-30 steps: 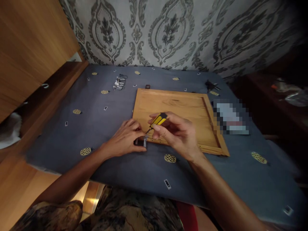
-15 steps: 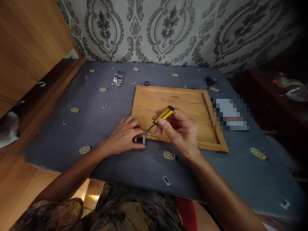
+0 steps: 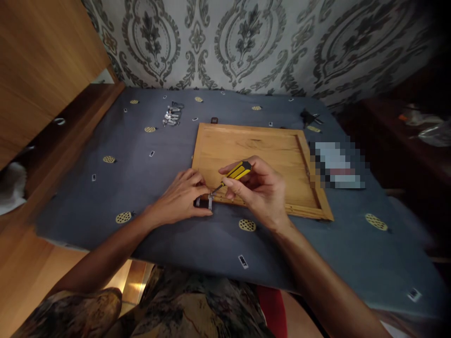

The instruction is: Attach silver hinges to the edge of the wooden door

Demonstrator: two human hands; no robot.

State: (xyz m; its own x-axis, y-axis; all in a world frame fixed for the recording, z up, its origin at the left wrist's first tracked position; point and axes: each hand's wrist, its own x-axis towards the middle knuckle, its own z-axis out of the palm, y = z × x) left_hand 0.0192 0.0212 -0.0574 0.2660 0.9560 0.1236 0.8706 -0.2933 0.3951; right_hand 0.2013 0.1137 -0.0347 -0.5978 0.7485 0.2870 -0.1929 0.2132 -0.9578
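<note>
A wooden panel (image 3: 268,155) with a raised frame lies flat on the grey cloth-covered table (image 3: 148,197). My right hand (image 3: 260,190) is closed around a yellow and black screwdriver (image 3: 237,172), its tip pointing down-left at a small metal hinge (image 3: 207,202) at the panel's near left corner. My left hand (image 3: 181,199) presses its closed fingers on that hinge, holding it against the panel's edge.
Several loose metal hinges (image 3: 171,116) lie at the back left of the table. A dark bunch of small parts (image 3: 310,117) sits at the back right, near a blurred-out object (image 3: 336,164). A wooden cabinet (image 3: 38,61) stands at the left; patterned wallpaper is behind.
The screwdriver handle has tilted and turned in my right hand's fingers, first rising, then dropping lower. My left hand has stayed on the hinge.
</note>
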